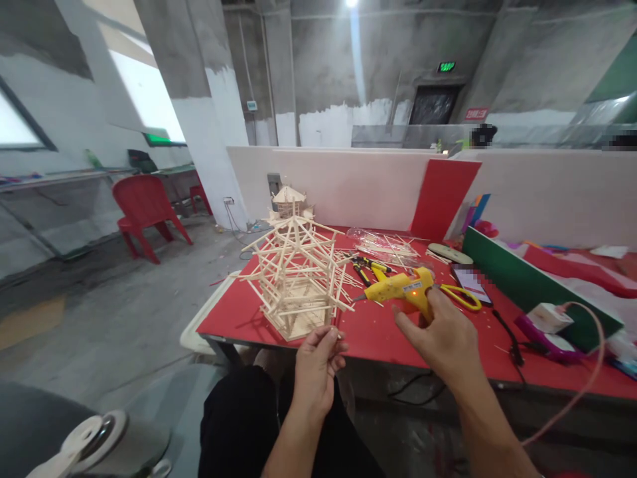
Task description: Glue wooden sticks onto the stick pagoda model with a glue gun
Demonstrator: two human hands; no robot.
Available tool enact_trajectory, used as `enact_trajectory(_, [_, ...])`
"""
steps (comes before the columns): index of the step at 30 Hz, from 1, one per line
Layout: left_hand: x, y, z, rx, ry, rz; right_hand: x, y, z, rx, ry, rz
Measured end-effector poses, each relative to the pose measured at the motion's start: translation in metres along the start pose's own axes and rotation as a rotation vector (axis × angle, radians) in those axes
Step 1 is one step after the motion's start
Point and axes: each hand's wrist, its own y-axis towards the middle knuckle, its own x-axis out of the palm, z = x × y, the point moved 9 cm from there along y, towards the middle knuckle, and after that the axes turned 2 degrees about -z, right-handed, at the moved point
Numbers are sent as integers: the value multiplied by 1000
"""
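My right hand [450,332] grips a yellow hot glue gun [401,287] by its handle, the thumb held out to the side. The gun's nozzle points left, toward a pagoda-like model [296,279] of thin wooden sticks. A small orange light glows on its body. In front of the model's base, my left hand [318,362] is closed in a pinch. A tiny pale bit shows at its fingertips, too small to name. The model stands upright at the left of the red table [365,332], with open stick walls and a hexagonal-looking base.
A smaller wooden tower [288,199] rises behind the model. Loose sticks, pliers [365,269], a plastic bag [381,244], yellow-handled scissors [462,297] and a phone [472,284] lie on the table. A green board [527,285] and white charger [550,317] with a cable are at right.
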Motion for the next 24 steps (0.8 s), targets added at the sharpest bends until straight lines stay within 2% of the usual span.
enact_trajectory(4, [10,-8,-7,-160,-140,5,-8,7,-19,-146,-170,47])
enact_trajectory(7, [12,-9,-11,-204,-175,-8,-11,9,-27,-211,-280,71])
enact_trajectory(15, [10,-9,-18,-209,-177,-64,-10,12,-35,-282,-345,74])
enact_trajectory(24, [6,-7,-20,-205,-160,-44,-5,13,-33,-289,-347,70])
